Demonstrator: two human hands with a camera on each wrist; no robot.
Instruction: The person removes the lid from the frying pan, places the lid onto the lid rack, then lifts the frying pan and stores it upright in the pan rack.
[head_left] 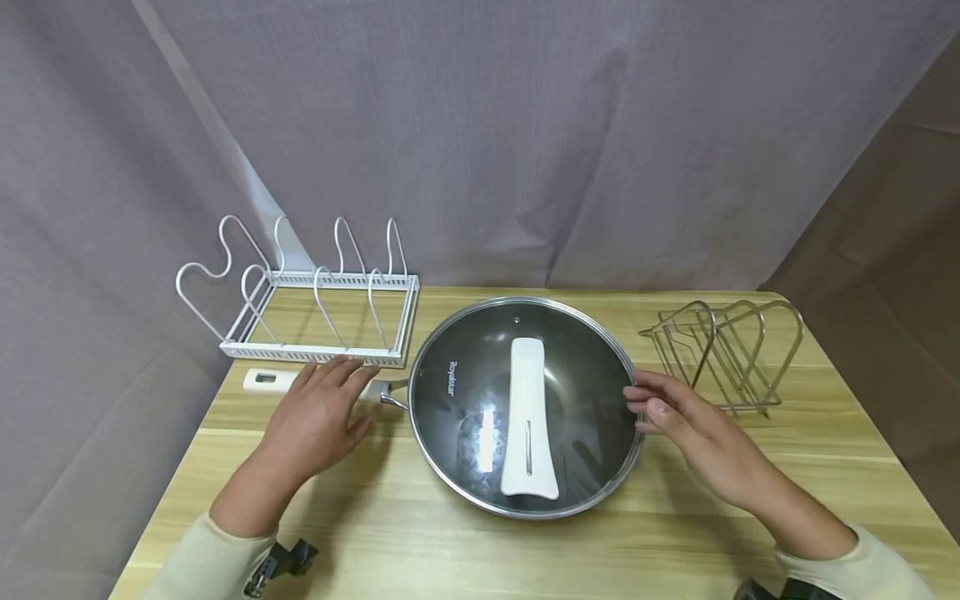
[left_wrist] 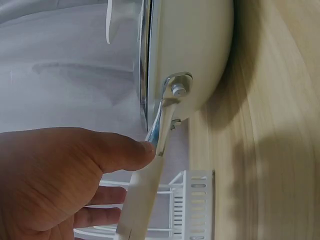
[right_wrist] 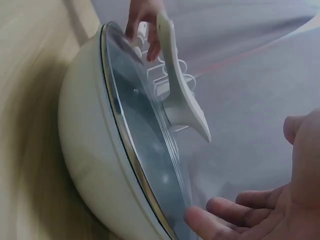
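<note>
The left grip (head_left: 322,412), fingers loosely extended, lies over the white handle (head_left: 283,382), hiding its middle; the right grip (head_left: 686,421), fingers relaxed, is at the lid (head_left: 457,433)'s right rim. Contact cannot be told for either. From above, the lid mostly hides the pan (right_wrist: 82,135), central on the desk (head_left: 450,554), whose near edge is cut off. A white rack (head_left: 270,351) stands near the far left corner, a wire rack (head_left: 750,406) by the right edge.

Lid (head_left: 480,392), between left hand (head_left: 315,417) and right hand (head_left: 693,437): glossy glass, shiny metal rim (head_left: 528,514) | knob (head_left: 528,387) atop: smooth, plastic to my eye | pan (right_wrist: 87,135) beneath: satin coating | handle (head_left: 270,381) under left hand: plastic-looking, bright metal bracket (left_wrist: 170,105) | white rack (head_left: 315,355) beyond it: coated metal | wire rack (head_left: 750,407) past right hand: bare metal | table (head_left: 442,558) below: smooth wood | curtain (head_left: 465,150) behind: matt cloth
</note>
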